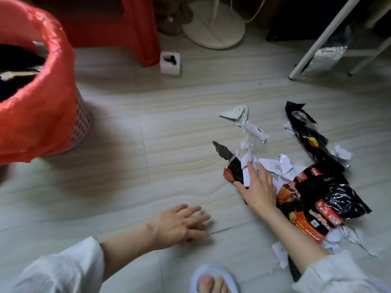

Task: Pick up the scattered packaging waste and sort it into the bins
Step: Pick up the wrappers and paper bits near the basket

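**Packaging waste scattered on the floor, hands reaching in**

Packaging waste (296, 176) lies in a loose heap on the pale floor (169, 127), right of centre, well apart from the red-lined bin (42, 98). Black foil wrappers and torn paper look light, crinkly and slippery; pinching an edge or bunching a handful should work best. Right hand (258, 187) rests spread-fingered on the scraps, gripping nothing yet. Left hand (179, 225) hovers near the floor, fingers loose, empty.

Pale wood-grain plank floor (173, 127) throughout. Small white foam cube with a dark hollow (170, 63) standing on it, just right of a red plastic stool (118, 24). Round white fan base (213, 28) beyond the cube; white metal shelf frame (330, 37) far right of it. Light-blue open-toed slipper (213, 278) nearest.
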Available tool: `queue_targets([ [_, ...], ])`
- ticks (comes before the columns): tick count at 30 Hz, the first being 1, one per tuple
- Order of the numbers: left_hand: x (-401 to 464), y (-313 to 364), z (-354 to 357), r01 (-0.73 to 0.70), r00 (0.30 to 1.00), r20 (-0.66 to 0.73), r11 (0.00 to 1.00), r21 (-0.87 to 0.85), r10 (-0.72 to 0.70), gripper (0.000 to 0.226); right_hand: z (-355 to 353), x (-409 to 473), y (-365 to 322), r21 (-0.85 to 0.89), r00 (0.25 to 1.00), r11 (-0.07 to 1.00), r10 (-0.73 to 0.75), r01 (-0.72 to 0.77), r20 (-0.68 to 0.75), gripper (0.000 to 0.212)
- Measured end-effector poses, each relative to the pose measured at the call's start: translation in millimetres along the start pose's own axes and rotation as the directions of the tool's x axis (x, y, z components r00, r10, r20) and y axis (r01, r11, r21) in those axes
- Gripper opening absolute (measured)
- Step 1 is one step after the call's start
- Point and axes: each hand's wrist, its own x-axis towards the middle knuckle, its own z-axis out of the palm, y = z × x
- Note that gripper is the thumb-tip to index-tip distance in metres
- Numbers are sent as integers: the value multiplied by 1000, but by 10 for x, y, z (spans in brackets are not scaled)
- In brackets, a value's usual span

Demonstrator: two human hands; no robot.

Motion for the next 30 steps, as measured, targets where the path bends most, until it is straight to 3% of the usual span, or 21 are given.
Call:
queue_targets([
  [2,10,16,29,-38,999,-15,999,-28,38,36,4,79,27,-38,997,999,-33,36,73,77],
  [6,-77,-123,78,47,998,-48,994,-102,-52,34,72,162,-69,-136,987,984,-96,114,132,68],
  [10,-222,-243,79,190,977,-64,969,-157,-202,36,272,35,-287,-133,937,928,-350,347,2,38],
  [13,-299,-238,59,325,935,-95,933,-155,-342,30,351,-88,-479,-113,840,839,-540,533,-50,28],
  [15,-324,-220,65,390,907,-116,911,-136,-406,33,332,-147,-591,-58,812,816,-578,575,-81,32],
  [20,-439,-254,18,457,866,-158,879,-138,-475,38,128,-183,-718,264,896,858,-405,441,-181,31],
  [23,-535,-321,-100,489,822,-199,841,-233,-533,58,-22,-182,-770,398,940,851,-302,342,-161,45],
  [25,-579,-350,-237,547,746,-255,785,-292,-615,57,-132,-181,-860,505,964,821,-226,266,-139,53],
  [27,-614,-430,-401,594,623,-270,669,-447,-734,54,-255,-162,-1016,602,979,772,-152,204,-137,53],
  [30,-733,-613,-715,583,453,-427,623,-522,-782,39,-491,-168,-1343,742,979,639,-110,203,-173,44],
])
